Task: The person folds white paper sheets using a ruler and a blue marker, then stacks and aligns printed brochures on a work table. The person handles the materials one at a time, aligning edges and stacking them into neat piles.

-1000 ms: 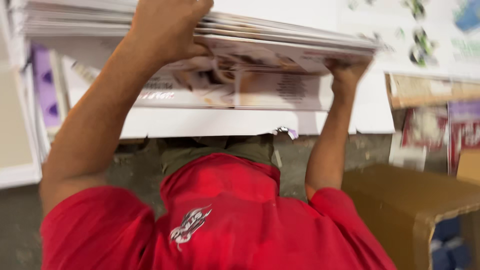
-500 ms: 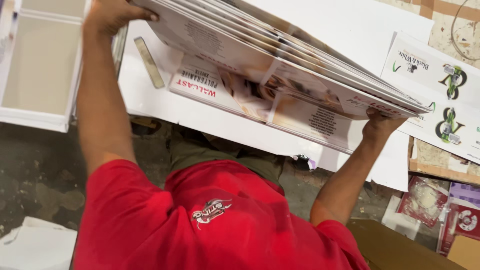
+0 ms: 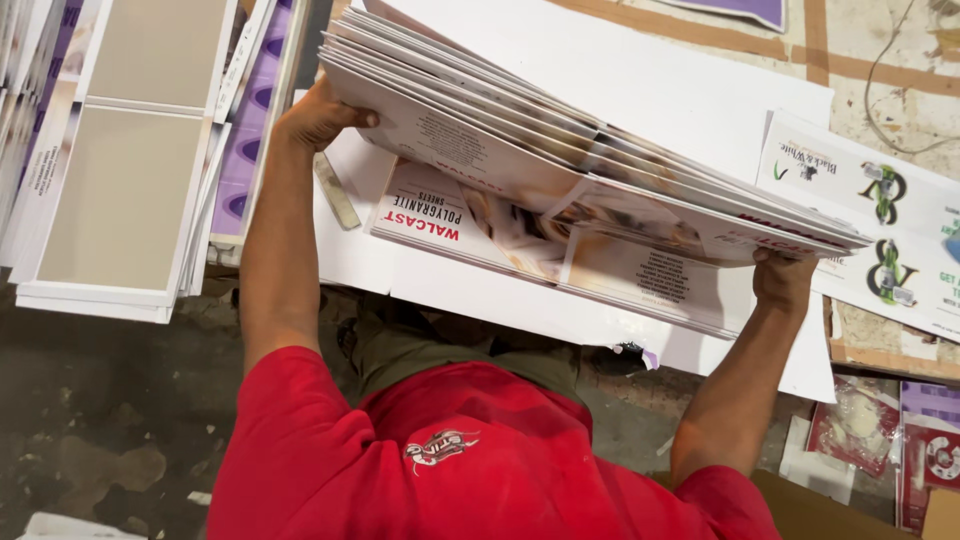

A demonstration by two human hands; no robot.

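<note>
The left hand [image 3: 318,118] and the right hand [image 3: 783,280] carry a stack of printed boards [image 3: 560,165] between them, one at each end, so that the long, floppy bundle is borne from both sides and does not sag or fan apart. The left grip is closed on the stack's near corner, thumb lying over the top board and the other fingers hidden beneath; the right grip is wrapped under the far lower corner, fingers pressed up against the edge. The stack hangs tilted, its left end higher than its right, above a single printed sheet [image 3: 470,225] and clear of it.

The boards are thin, white-edged and glossy, slightly stepped at the edges so each layer shows; the faces carry colour photographs and blocks of small text (too small and skewed to make out). The single sheet beneath looks to be of the same kind, with red lettering at its left end, and lies flat on a large plain white board [image 3: 640,80].

Left of the stack lie piles of beige panels with white borders [image 3: 125,180]; right of it are white sheets with green and black printing [image 3: 880,210]. Below the stack, the person's red shirt [image 3: 440,460] fills the foreground
</note>
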